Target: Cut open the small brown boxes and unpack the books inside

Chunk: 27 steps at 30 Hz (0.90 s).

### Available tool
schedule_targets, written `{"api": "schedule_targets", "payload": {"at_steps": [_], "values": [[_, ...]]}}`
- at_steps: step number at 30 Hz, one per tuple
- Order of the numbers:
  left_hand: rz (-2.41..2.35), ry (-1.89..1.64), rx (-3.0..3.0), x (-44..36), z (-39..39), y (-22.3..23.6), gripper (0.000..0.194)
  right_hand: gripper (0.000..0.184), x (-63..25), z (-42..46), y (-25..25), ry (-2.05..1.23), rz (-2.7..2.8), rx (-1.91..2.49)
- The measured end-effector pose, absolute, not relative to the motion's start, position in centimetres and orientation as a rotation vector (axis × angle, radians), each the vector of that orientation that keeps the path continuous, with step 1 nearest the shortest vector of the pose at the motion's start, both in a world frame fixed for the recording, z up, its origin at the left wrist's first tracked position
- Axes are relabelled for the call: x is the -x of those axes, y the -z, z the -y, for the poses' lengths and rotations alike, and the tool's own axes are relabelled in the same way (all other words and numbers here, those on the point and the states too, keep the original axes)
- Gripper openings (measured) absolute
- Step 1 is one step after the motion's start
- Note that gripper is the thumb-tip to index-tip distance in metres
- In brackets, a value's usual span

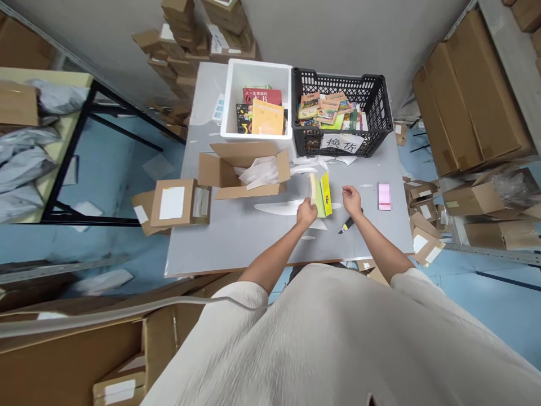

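A grey worktop [236, 248] spans the scene, a black crate [367, 148] at its far edge and an open carton [249, 193] nearer the person. A book [318, 206] stands tilted to the carton's right, above or against the worktop; contact cannot be made out. It looks light enough for one hand, its cover probably flexible, its leaves soft and apt to fan or crease. A glossy cover, if it is one, could slip; the surest hold would likely be around the spine, or across both covers together. The left hand [307, 214] has its grip pinching the book's lower end. The right hand [351, 199] hovers apart from it, fingers curled; whether that grip is pressed together cannot be told. Bright yellow marks the book's right side, pale green its near face, with a small dark figure on the yellow.
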<state>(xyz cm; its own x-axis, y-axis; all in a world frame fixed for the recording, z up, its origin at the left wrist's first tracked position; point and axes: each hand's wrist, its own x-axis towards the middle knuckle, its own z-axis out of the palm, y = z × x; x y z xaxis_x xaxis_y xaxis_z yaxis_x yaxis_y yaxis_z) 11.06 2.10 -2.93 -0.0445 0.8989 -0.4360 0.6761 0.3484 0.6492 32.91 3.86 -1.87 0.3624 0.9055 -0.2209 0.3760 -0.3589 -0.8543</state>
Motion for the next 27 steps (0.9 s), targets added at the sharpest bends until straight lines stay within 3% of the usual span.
{"api": "schedule_targets", "payload": {"at_steps": [7, 11, 18, 24, 27], "values": [[-1.409, -0.764, -1.005, -11.3, -2.9, 4.4, 0.024, 0.015, -32.7, -2.6, 2.5, -1.377, 0.858, 2.022], [-1.237, -0.819, -0.891, -11.4, -3.4, 4.7, 0.035, 0.013, -32.6, -2.4, 2.1, -1.545, 0.601, 1.944], [-1.604, -0.712, -1.048, -10.2, -3.7, 3.7, 0.028, 0.017, -33.3, -2.5, 0.9, -1.420, 0.574, 1.917], [-1.393, -0.630, -1.012, -13.6, -2.9, 1.7, 0.021, 0.019, -31.3, -1.8, -0.2, -1.287, 0.813, 1.935], [-1.452, -0.678, -1.018, -14.9, -2.8, 0.9, 0.030, 0.024, -30.0, -1.1, -1.1, -1.163, 1.116, 1.901]]}}
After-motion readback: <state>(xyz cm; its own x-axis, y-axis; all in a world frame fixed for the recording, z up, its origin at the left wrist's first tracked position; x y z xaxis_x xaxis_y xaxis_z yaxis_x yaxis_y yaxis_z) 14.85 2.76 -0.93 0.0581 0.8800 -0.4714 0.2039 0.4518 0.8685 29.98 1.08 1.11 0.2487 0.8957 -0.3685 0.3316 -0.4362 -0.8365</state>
